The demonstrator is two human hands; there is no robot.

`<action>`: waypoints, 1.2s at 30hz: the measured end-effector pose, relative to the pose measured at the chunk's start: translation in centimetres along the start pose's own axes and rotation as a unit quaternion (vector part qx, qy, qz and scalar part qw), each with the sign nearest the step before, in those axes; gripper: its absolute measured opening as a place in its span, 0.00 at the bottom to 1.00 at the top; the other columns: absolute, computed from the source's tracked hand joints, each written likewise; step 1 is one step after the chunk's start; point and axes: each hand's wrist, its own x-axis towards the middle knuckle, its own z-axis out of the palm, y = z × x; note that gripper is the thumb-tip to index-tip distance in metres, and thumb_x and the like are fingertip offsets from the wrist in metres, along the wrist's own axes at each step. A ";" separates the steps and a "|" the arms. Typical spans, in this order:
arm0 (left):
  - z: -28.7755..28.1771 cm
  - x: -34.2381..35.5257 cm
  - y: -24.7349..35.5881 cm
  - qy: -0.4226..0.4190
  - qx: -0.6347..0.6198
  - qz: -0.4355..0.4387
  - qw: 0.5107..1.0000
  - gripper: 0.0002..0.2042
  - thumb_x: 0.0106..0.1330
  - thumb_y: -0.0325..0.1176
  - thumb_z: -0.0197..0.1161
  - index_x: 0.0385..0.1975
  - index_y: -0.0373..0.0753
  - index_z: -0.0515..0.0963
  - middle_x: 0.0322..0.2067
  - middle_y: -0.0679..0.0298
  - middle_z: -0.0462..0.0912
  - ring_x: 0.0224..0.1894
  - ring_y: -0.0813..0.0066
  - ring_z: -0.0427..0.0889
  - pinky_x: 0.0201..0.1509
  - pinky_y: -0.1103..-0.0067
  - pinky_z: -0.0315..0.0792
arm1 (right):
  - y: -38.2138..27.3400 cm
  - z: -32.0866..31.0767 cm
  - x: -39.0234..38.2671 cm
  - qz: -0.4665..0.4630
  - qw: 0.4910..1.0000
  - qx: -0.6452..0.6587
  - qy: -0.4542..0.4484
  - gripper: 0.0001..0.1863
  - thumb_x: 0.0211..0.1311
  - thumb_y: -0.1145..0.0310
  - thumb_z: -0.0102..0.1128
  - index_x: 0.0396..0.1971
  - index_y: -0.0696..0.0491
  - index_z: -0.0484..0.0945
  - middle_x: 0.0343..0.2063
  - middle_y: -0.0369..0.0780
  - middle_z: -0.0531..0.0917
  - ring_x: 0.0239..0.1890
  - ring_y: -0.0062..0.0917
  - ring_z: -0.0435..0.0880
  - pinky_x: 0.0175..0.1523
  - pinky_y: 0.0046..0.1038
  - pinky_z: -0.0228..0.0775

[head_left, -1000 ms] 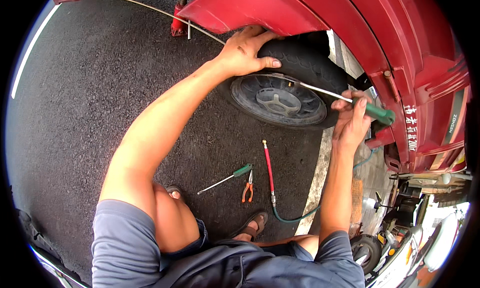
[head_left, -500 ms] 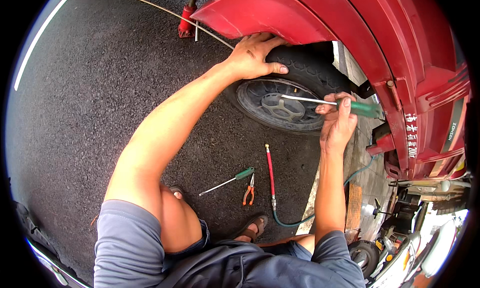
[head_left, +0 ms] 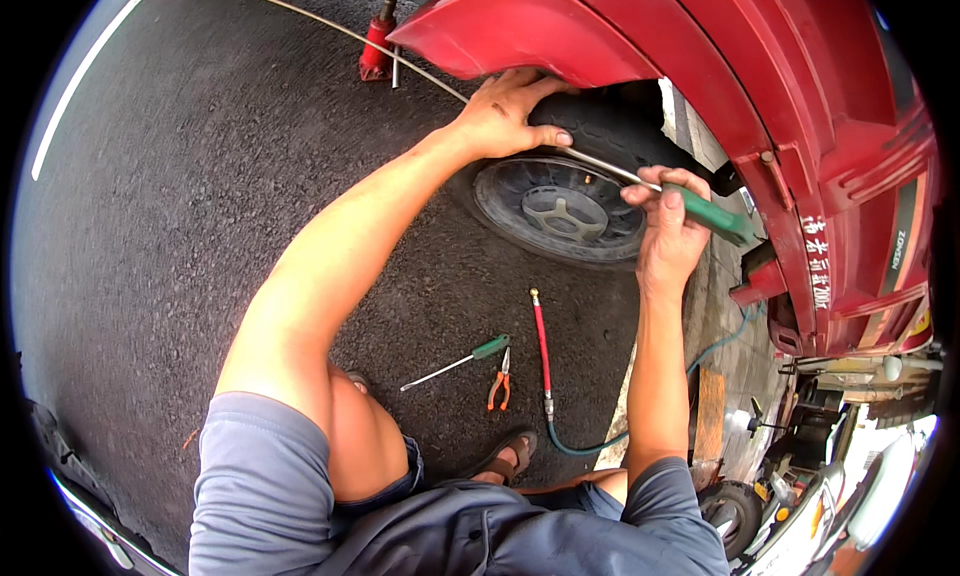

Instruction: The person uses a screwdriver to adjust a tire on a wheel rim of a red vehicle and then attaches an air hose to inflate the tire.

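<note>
My left hand lies on the upper side of a black tyre, thumb and fingers spread. Its fingertips reach under the red fender, partly out of sight. In my right hand is a screwdriver with a green handle and a long metal shaft. The shaft slants up and left, its tip at the edge between tyre and wheel rim, close to my left thumb. Whether the tip sits under the tyre's edge is not clear.
On the asphalt lie another green-handled screwdriver, orange-handled pliers and a red inflator tube on a teal hose. A red bottle jack stands beneath the red vehicle. A wooden board lies at right.
My right hand has moved slightly up, tilting the screwdriver. Its tip has gone from over the wheel's hub area up to the tyre edge by my left thumb. My left hand stays put.
</note>
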 end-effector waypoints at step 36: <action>5.5 -4.7 9.6 0.069 0.049 -0.330 0.940 0.25 0.68 0.36 0.63 0.63 0.35 0.67 0.56 0.57 0.77 0.57 0.67 0.75 0.61 0.70 0.69 | 23.6 -21.9 -33.9 0.282 0.884 -0.343 -0.145 0.21 0.52 0.65 0.65 0.45 0.52 0.71 0.31 0.50 0.84 0.36 0.48 0.85 0.42 0.48 0.77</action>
